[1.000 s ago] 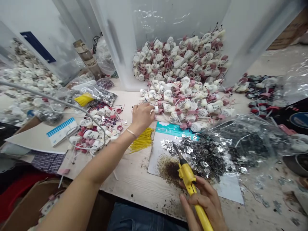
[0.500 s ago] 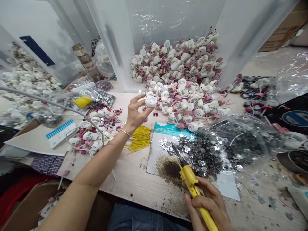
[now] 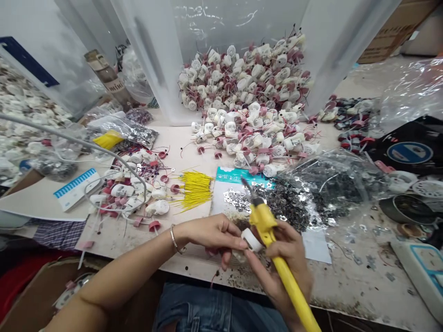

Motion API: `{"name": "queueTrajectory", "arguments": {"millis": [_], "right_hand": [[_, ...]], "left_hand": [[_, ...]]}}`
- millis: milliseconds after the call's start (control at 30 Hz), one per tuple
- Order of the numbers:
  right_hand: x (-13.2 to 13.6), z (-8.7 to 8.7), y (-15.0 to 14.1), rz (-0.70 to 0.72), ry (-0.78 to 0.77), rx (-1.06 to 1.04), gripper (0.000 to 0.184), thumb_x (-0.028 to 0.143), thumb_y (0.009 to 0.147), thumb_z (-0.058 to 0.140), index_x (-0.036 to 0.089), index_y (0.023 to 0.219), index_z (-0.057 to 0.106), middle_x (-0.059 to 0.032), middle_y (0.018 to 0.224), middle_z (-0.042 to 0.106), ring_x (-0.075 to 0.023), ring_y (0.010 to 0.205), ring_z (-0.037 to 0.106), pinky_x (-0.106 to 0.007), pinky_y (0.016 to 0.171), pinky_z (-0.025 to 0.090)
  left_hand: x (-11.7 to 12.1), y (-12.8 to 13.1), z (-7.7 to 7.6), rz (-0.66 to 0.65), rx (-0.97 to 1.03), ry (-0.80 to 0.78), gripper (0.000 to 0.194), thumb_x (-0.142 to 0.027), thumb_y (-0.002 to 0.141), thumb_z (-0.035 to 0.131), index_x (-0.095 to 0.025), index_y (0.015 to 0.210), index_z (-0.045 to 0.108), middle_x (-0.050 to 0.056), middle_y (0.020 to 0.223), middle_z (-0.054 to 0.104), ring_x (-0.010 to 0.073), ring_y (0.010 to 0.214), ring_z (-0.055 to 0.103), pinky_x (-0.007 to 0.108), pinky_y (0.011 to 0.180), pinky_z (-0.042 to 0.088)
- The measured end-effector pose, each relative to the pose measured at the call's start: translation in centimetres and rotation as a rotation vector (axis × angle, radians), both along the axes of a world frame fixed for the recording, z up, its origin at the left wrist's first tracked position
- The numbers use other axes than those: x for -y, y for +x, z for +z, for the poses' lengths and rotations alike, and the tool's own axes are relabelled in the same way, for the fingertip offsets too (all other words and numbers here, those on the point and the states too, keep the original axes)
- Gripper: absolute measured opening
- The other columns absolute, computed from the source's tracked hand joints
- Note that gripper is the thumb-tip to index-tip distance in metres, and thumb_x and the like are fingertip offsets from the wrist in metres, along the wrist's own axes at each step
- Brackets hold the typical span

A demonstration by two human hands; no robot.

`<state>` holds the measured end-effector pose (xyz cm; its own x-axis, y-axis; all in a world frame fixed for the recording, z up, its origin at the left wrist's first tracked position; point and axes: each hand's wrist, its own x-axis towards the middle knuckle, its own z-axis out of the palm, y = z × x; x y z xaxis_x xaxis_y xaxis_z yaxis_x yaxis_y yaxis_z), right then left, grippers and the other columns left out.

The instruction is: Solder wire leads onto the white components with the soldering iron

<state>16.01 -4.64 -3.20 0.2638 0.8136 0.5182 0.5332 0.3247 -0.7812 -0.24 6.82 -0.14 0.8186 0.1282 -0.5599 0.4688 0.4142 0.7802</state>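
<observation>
My left hand (image 3: 218, 235) is closed on a small white round plastic housing (image 3: 252, 240), close above the front edge of the table. A pink part and a thin wire with a dark end hang below these fingers. My right hand (image 3: 285, 263) wraps round the yellow handle of a soldering iron (image 3: 265, 221). Its dark metal tip points up and away, over the small metal plates (image 3: 237, 198). The right thumb and finger reach over to the housing and appear to touch it. Part of the housing is hidden behind the fingers.
A large translucent bin (image 3: 155, 87) at the back spills white and pink plastic parts (image 3: 242, 124). Yellow wires (image 3: 195, 190) lie left of the metal plates. A wire-like loop (image 3: 143, 184) arches over parts at left. A clear bag (image 3: 332, 180) lies right.
My left hand has come back from the heap with the white housing, down to my right hand. The soldering iron has tilted more upright, its tip raised off the metal plates.
</observation>
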Motion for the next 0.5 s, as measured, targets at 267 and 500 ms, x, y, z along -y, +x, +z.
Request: {"name": "queueTrajectory", "arguments": {"millis": [267, 500], "right_hand": [[-1.0, -2.5, 0.6, 0.023, 0.01, 0.164, 0.016, 0.013, 0.078, 0.067, 0.021, 0.076, 0.054, -0.0055, 0.118, 0.049, -0.0151, 0.104, 0.06, -0.027, 0.079, 0.057], [0.5, -2.2, 0.3, -0.222, 0.04, 0.084, 0.019, 0.011, 0.075, 0.071, 0.02, 0.071, 0.055, -0.0051, 0.113, 0.055, -0.0154, 0.099, 0.061, -0.025, 0.072, 0.056]], "left_hand": [[0.9, -3.2, 1.2, 0.12, -0.239, 0.665, 0.038, -0.049, 0.092, 0.048, -0.017, 0.101, 0.067, 0.004, 0.084, 0.071, 0.0174, 0.076, 0.065, 0.027, 0.07, 0.047], [6.1, -3.1, 1.4, -0.023, -0.178, 1.21, 0.016, -0.033, 0.09, 0.057, -0.023, 0.099, 0.067, 0.003, 0.09, 0.067, 0.0198, 0.088, 0.059, 0.036, 0.087, 0.04]]}}
